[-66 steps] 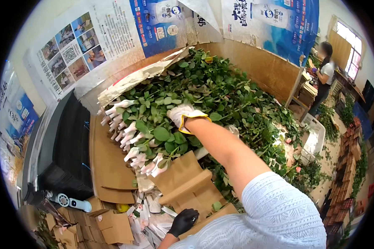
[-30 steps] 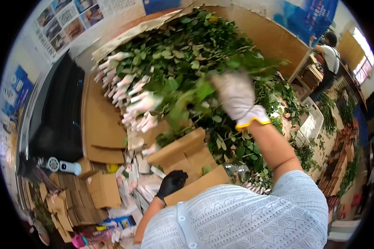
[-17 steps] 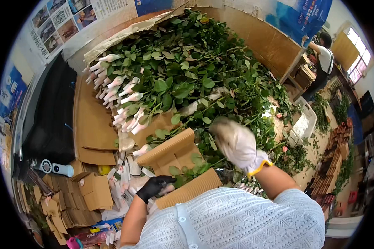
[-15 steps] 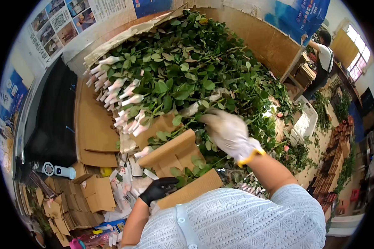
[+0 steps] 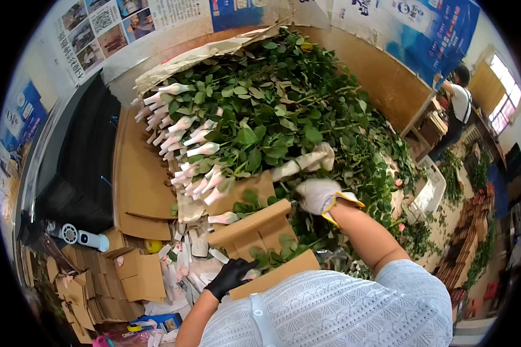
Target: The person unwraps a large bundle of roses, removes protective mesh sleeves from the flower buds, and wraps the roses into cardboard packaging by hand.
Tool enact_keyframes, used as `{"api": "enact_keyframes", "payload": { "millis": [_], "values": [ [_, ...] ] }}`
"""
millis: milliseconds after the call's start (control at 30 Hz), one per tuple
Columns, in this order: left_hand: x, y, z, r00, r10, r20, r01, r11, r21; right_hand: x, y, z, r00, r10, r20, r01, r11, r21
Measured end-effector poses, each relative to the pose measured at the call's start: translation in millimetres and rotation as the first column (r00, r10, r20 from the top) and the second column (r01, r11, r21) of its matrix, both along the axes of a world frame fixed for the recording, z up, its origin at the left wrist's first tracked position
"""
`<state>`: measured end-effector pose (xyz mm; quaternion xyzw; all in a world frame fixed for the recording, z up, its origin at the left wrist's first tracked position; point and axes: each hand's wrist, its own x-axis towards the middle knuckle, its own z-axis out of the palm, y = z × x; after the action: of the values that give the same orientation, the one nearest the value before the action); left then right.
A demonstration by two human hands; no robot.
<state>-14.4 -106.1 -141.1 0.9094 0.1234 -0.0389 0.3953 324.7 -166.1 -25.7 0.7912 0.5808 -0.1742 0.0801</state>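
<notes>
My left hand [image 5: 230, 279], in a black glove, is at the left end of a folded cardboard sheet [image 5: 255, 228], its fingers around a pale pink rose head [image 5: 251, 276] whose leaves lie on the cardboard. My right hand [image 5: 318, 196], in a white glove with a yellow cuff edge, is at the lower edge of the leafy rose pile [image 5: 295, 110]; its fingertips are blurred among leaves, so its grip is unclear. One sleeved rose [image 5: 223, 218] lies just above the cardboard. Many white-sleeved rose heads [image 5: 202, 149] point left from the pile.
Stacked cardboard pieces [image 5: 107, 286] and a small light-blue fan [image 5: 87, 237] are at the lower left. A black stack [image 5: 78, 168] stands left of the pile. A white crate [image 5: 428, 191] is to the right. Another person [image 5: 458, 110] stands at the back right.
A rose has come onto the cardboard at my left hand. My right hand has moved from the upper pile down to its lower edge. The view has shifted.
</notes>
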Motion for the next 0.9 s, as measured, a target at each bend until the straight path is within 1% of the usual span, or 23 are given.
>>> {"api": "enact_keyframes", "payload": {
  "millis": [33, 67, 100, 133, 167, 200, 233, 267, 300, 333, 400, 467, 500, 533, 600, 633, 667, 700, 733, 767, 800, 867, 900],
  "values": [
    [-3.8, 0.2, -10.3, 0.997, 0.024, 0.076, -0.024, 1.000, 0.002, -15.2, 2.8, 35.0, 0.989, -0.086, 0.121, 0.036, 0.930, 0.366],
    [-6.7, -1.8, -17.0, 0.997, 0.036, 0.072, -0.035, 0.999, -0.006, -12.3, 12.5, 47.4, 0.982, -0.164, 0.096, 0.069, 0.778, 0.625],
    [-9.1, -3.7, -22.2, 0.988, 0.079, 0.131, -0.072, 0.996, -0.053, -7.5, 21.9, 68.4, 0.992, -0.114, 0.047, 0.044, 0.681, 0.731],
    [-10.5, -4.3, -25.5, 0.974, 0.122, 0.191, -0.105, 0.990, -0.097, 0.2, 36.0, 72.8, 0.989, -0.097, 0.114, -0.044, 0.539, 0.841],
    [-11.7, -5.3, -26.8, 0.973, 0.129, 0.192, -0.111, 0.989, -0.098, 9.0, 54.6, 78.2, 0.990, -0.028, 0.141, -0.110, 0.487, 0.866],
    [-12.1, -6.3, -27.1, 0.973, 0.153, 0.173, -0.133, 0.983, -0.125, 25.8, 79.3, 73.5, 0.987, -0.007, 0.159, -0.132, 0.522, 0.843],
    [-10.9, -6.1, -26.3, 0.972, 0.177, 0.155, -0.154, 0.977, -0.147, 42.7, 103.4, 69.0, 0.976, -0.019, 0.217, -0.169, 0.563, 0.809],
    [-9.9, -7.1, -21.5, 0.970, 0.197, 0.144, -0.175, 0.972, -0.155, 56.7, 126.8, 63.6, 0.971, -0.050, 0.233, -0.162, 0.579, 0.799],
    [-10.1, -7.2, -21.6, 0.967, 0.204, 0.152, -0.180, 0.971, -0.159, 63.2, 145.8, 64.9, 0.971, -0.095, 0.220, -0.115, 0.620, 0.776],
    [-10.6, -7.6, -22.5, 0.965, 0.209, 0.160, -0.183, 0.970, -0.161, 68.9, 167.2, 63.6, 0.964, -0.157, 0.213, -0.042, 0.702, 0.711],
    [-11.0, -7.5, -29.3, 0.941, 0.217, 0.258, -0.179, 0.970, -0.162, 65.3, 185.1, 68.9, 0.973, -0.160, 0.166, 0.030, 0.801, 0.599],
    [-11.9, -9.4, -29.1, 0.941, 0.254, 0.222, -0.220, 0.961, -0.167, 78.7, 197.1, 41.6, 0.963, -0.123, 0.239, 0.054, 0.959, 0.278],
    [-11.8, -13.1, -23.6, 0.941, 0.300, 0.154, -0.272, 0.946, -0.179, 82.6, 203.1, 26.8, 0.978, -0.146, 0.149, 0.128, 0.984, 0.124],
    [-11.9, -15.1, -21.0, 0.929, 0.332, 0.167, -0.293, 0.931, -0.217, 86.0, 206.0, 14.8, 0.982, -0.151, 0.112, 0.148, 0.988, 0.033],
    [-12.0, -20.9, -9.2, 0.901, 0.424, 0.093, -0.376, 0.870, -0.319, 53.4, 173.2, 65.1, 0.960, -0.236, 0.148, 0.248, 0.966, -0.071],
    [-11.5, -22.8, -6.2, 0.889, 0.438, 0.138, -0.366, 0.857, -0.364, 48.9, 162.9, 70.4, 0.965, -0.134, 0.223, 0.147, 0.988, -0.041],
    [-14.8, -24.3, -14.8, 0.883, 0.439, 0.166, -0.378, 0.875, -0.301, 44.7, 153.0, 71.2, 0.954, -0.033, 0.298, 0.042, 0.999, -0.025],
    [-17.6, -25.5, -22.3, 0.881, 0.445, 0.158, -0.380, 0.866, -0.324, 40.9, 141.8, 62.8, 0.929, -0.095, 0.356, -0.002, 0.965, 0.263],
    [-16.1, -24.8, -22.4, 0.879, 0.453, 0.149, -0.382, 0.856, -0.348, 40.2, 133.9, 57.9, 0.903, -0.169, 0.396, -0.070, 0.850, 0.523],
    [-12.6, -22.4, -11.9, 0.898, 0.421, 0.126, -0.345, 0.853, -0.391, 37.5, 126.7, 71.5, 0.900, -0.178, 0.398, -0.093, 0.813, 0.574],
    [-11.9, -22.0, -16.0, 0.899, 0.417, 0.135, -0.340, 0.857, -0.386, 38.6, 117.7, 60.0, 0.804, -0.237, 0.546, -0.410, 0.446, 0.796],
    [-17.2, -21.5, -38.7, 0.886, 0.423, 0.190, -0.338, 0.869, -0.362, 31.7, 109.9, 79.4, 0.776, -0.228, 0.588, -0.535, 0.256, 0.805],
    [-20.1, -18.5, -49.8, 0.893, 0.366, 0.262, -0.299, 0.917, -0.263, 27.6, 109.7, 87.1, 0.810, -0.226, 0.541, -0.485, 0.260, 0.835]
  ]
}}
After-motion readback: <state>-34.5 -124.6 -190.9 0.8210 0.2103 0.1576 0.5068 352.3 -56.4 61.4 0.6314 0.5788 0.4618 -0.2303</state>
